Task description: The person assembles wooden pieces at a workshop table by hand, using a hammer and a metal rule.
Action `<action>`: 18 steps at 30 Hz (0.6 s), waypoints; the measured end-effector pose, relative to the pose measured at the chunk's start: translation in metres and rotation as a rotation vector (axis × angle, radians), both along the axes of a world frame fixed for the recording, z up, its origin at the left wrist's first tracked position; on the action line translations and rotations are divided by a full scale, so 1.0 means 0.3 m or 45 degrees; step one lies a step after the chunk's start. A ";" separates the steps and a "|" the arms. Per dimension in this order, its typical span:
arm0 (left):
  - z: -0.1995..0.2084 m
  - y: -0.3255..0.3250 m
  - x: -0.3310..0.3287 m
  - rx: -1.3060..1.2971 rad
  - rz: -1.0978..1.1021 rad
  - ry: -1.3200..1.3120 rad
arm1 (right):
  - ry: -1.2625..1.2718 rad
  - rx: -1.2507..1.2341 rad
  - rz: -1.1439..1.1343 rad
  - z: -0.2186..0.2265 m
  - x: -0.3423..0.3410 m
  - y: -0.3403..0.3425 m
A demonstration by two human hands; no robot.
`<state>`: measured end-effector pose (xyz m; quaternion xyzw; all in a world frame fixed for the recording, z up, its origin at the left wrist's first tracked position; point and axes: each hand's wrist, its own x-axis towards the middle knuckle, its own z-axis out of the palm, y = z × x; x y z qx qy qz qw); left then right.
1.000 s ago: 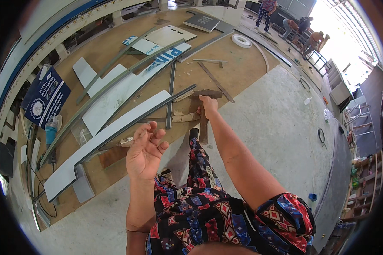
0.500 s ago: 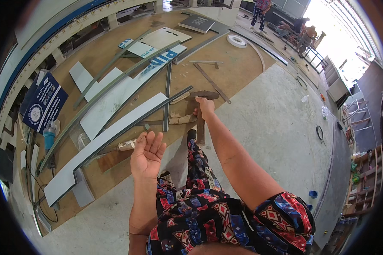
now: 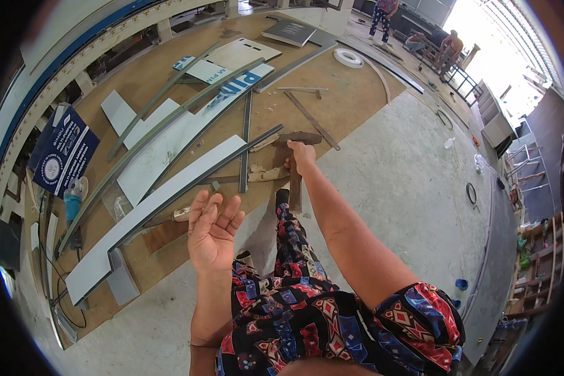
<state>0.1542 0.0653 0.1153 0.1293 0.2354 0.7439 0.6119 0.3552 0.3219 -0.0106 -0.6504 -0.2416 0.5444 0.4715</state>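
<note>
My right hand (image 3: 302, 158) is closed around a hammer (image 3: 296, 194), close to its dark head. The brown handle hangs down past my fist, over the table's near edge. My left hand (image 3: 212, 241) is raised palm up, its fingers partly curled and apart, with nothing visible in it. Beyond it lies a long white panel strip (image 3: 169, 188) with a dark edge. Torn brownish scraps (image 3: 266, 174) lie left of my right hand, beside a dark narrow metal strip (image 3: 245, 144).
On the brown tabletop (image 3: 351, 119) lie more cut panels (image 3: 144, 169), a roll of white tape (image 3: 348, 58), a dark book-like box (image 3: 289, 32) and a metal bar (image 3: 313, 122). A blue box (image 3: 64, 152) and a teal corded power tool (image 3: 74, 203) stand at left. People (image 3: 448, 53) are far off.
My left hand has turned slightly and its fingers have spread a little more. My right hand and the hammer stay almost still. In the background, a person has shifted position.
</note>
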 end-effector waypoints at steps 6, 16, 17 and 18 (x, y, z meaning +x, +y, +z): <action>-0.084 0.023 0.003 -0.251 -0.014 -0.092 | -0.058 0.053 0.008 0.002 -0.002 -0.010; -0.130 0.027 0.017 -0.268 -0.051 -0.096 | -0.039 0.033 0.014 0.002 -0.006 -0.008; -0.135 0.029 0.019 -0.269 -0.044 -0.093 | -0.034 0.032 0.011 0.003 -0.005 -0.008; -0.139 0.031 0.020 -0.271 -0.037 -0.091 | -0.029 0.031 0.008 0.003 -0.005 -0.007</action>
